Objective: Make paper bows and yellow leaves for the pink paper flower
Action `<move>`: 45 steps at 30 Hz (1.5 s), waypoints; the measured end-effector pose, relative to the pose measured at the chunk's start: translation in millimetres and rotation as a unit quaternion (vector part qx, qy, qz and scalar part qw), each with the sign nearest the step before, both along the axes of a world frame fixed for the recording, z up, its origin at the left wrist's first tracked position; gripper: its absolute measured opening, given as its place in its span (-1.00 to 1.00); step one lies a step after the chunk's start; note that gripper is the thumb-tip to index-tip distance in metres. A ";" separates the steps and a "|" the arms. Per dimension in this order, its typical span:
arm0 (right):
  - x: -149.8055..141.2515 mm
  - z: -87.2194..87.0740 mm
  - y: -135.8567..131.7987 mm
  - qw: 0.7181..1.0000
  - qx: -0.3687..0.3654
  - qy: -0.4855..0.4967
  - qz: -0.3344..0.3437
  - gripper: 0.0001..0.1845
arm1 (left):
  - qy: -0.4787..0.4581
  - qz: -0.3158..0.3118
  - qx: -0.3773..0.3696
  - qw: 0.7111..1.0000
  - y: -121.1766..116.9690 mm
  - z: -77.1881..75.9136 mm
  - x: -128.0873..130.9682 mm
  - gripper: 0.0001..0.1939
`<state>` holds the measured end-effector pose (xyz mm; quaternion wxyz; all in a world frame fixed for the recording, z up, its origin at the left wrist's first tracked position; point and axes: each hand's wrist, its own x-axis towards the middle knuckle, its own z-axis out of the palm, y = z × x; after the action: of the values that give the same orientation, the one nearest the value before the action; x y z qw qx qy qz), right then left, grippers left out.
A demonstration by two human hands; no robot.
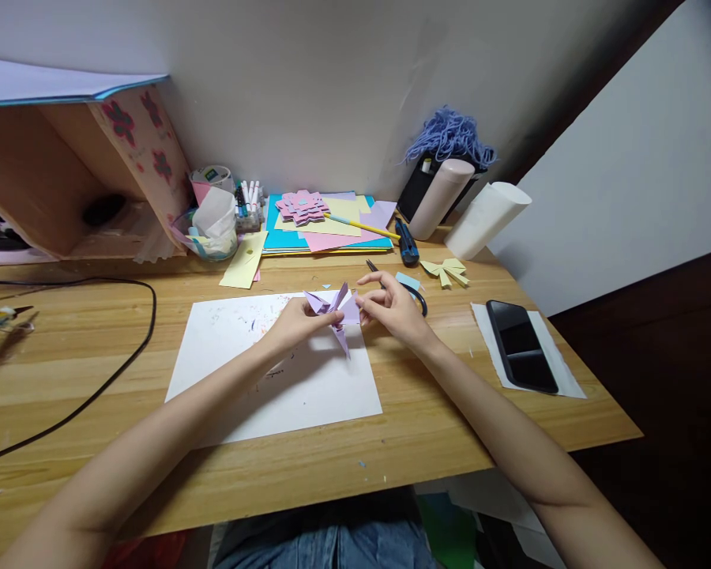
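A light purple folded paper piece (349,310) with several pointed flaps is held up over the right part of the white paper sheet (325,387). My left hand (299,322) grips it from the left, thumb pressed on its middle. At its right edge, my right hand (394,310) pinches a flap between thumb and forefinger, the other fingers curled loosely. Behind my right hand lie dark-handled scissors (423,305), partly hidden by the fingers, and a small light blue paper scrap (408,280). A yellow paper bow (446,272) rests farther right.
A phone (521,346) lies on tissue at the right. Along the wall stand colored papers with a pink paper flower (302,207), a blue utility knife (408,243), a paper roll (489,220) and markers (250,197). A black cable (154,304) and hot glue gun tip occupy the left.
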<state>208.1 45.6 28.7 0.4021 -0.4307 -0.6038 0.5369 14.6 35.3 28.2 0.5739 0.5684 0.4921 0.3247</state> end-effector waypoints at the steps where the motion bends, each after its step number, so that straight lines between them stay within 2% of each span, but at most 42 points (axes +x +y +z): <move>1: 3.5 2.9 0.6 0.999 0.012 -0.009 0.031 -0.69 | 0.001 0.003 -0.003 1.000 0.8 0.9 -0.8 -0.77; 4: 12.1 11.2 1.2 0.986 0.067 -0.083 0.126 -0.83 | 0.009 0.005 -0.012 1.000 2.4 3.6 -3.2 -0.74; 6: 13.8 13.4 0.6 0.974 0.113 -0.123 0.151 -0.86 | 0.007 -0.003 -0.012 1.000 2.5 4.7 -4.0 -0.73; 10: 9.8 10.1 -1.3 0.966 0.175 -0.129 0.138 -0.88 | -0.012 -0.018 -0.017 1.000 1.2 4.2 -3.7 -0.74; 18: 2.8 6.0 -0.3 0.966 0.206 -0.120 0.100 -0.94 | -0.007 -0.016 -0.018 1.000 1.5 2.7 -2.3 -0.76; 20: -0.3 3.4 -0.1 0.973 0.192 -0.105 0.078 -0.93 | 0.009 -0.009 -0.015 1.000 1.8 2.4 -2.0 -0.75; 24: -7.4 -4.2 -1.2 0.990 0.115 -0.051 0.057 -0.87 | 0.037 0.003 -0.002 0.999 1.3 -0.7 -1.7 -0.70; 30: -12.6 -8.1 -3.7 0.998 0.046 0.000 0.045 -0.80 | 0.027 -0.010 0.019 0.999 -0.4 -1.9 -1.4 -0.69; 40: -11.9 -10.1 -4.7 0.998 0.058 -0.020 0.026 -0.82 | -0.023 -0.017 -0.023 0.999 -1.0 -2.2 0.4 -0.74; 45: -12.5 -11.7 -5.2 0.999 0.030 0.013 -0.005 -0.78 | -0.012 0.002 -0.022 1.000 -1.6 -1.3 1.6 -0.79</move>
<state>195.6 40.4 17.0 0.4253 -0.4141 -0.6122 0.5224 16.2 33.6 26.9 0.5913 0.5507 0.4936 0.3215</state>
